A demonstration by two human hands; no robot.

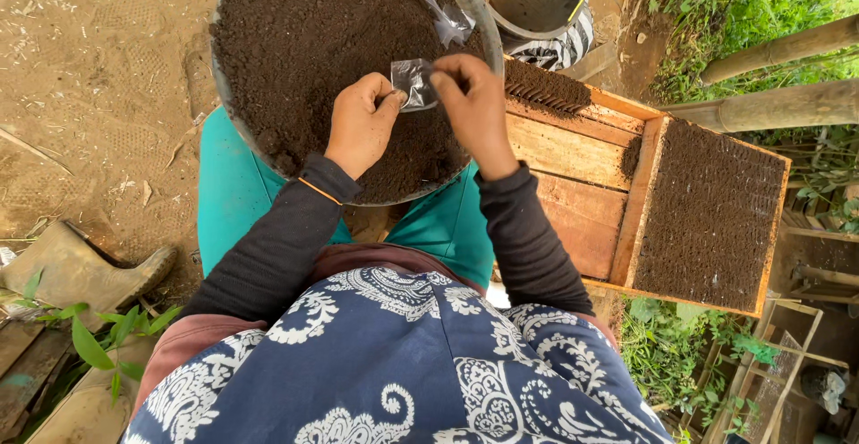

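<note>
One small clear bag (413, 83) pinched by two hands, left hand (361, 123), right hand (474, 104), one soil basin (295, 41)

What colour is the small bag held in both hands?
The small plastic bag is clear and colourless, seen in the head view.

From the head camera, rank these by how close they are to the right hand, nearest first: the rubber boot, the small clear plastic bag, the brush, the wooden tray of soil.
1. Small clear plastic bag: pinched in the right hand.
2. Brush: just right of it, on the wooden frame.
3. Wooden tray of soil: farther right.
4. Rubber boot: far left, on the ground.
</note>
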